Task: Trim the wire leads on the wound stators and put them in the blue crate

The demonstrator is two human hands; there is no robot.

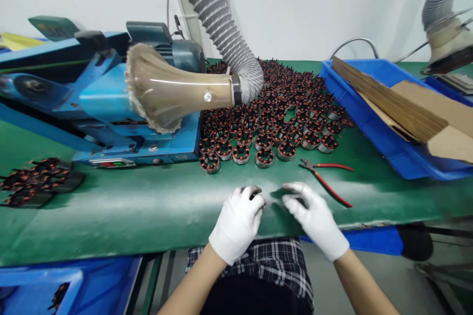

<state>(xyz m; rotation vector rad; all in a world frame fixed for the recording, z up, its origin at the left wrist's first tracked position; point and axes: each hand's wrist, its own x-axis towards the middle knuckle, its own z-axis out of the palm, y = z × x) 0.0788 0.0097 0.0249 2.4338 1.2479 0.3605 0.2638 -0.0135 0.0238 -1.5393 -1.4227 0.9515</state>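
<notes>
My left hand [236, 224], in a white glove, is held just above the front of the green workbench [148, 206]. Its fingers are curled in, and dark patches show at the fingertips; what lies inside, if anything, is hidden. To the right, my right hand [314, 219], gloved in white too, has its thumb and fingers apart with nothing visible between them. Red-handled cutting pliers [325, 177] lie with spread handles beyond the right hand. Ring-shaped motor stators [264, 157] with copper windings stand in a dense crowd behind both hands.
A blue belt machine [173, 147] stands at left under a suction hood [185, 91] on a grey hose [221, 19]. More stators [40, 182] sit at the far left. A blue bin [402, 157] holding cardboard [399, 103] stands at right. Another blue bin [74, 280] is below left.
</notes>
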